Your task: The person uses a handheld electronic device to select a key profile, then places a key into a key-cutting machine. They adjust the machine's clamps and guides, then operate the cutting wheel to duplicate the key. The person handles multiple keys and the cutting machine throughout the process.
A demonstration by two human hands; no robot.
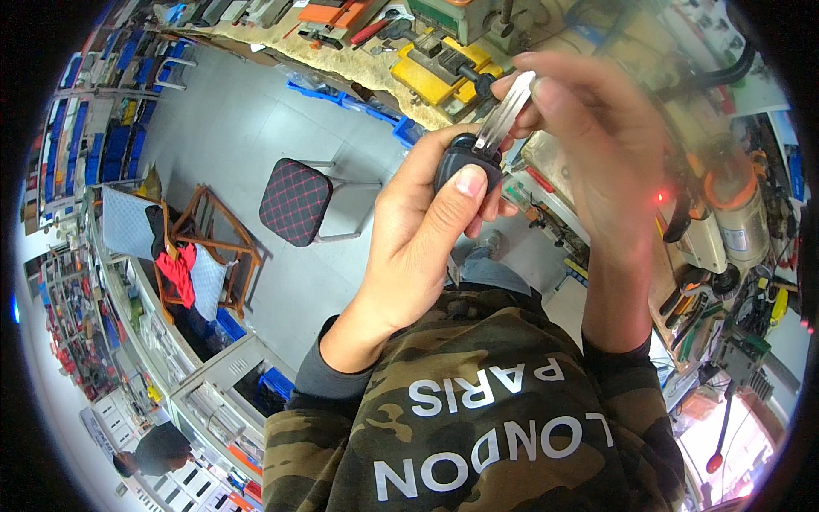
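Note:
My left hand grips a car key by its black plastic head, with the thumb pressed on the near face. The bare metal key blade points up and to the right, a groove running along it. Blurred, my right hand is at the blade's tip, its thumb to the right and other fingers behind the blade. Whether those fingers pinch the metal is unclear. Just beyond the hands, a yellow clamp-like machine rests on the workbench.
An orange machine and a red-handled tool lie along the bench. Blue bins line its edge. A padded stool and a wooden folding chair stand on the floor. Another person is at lower left.

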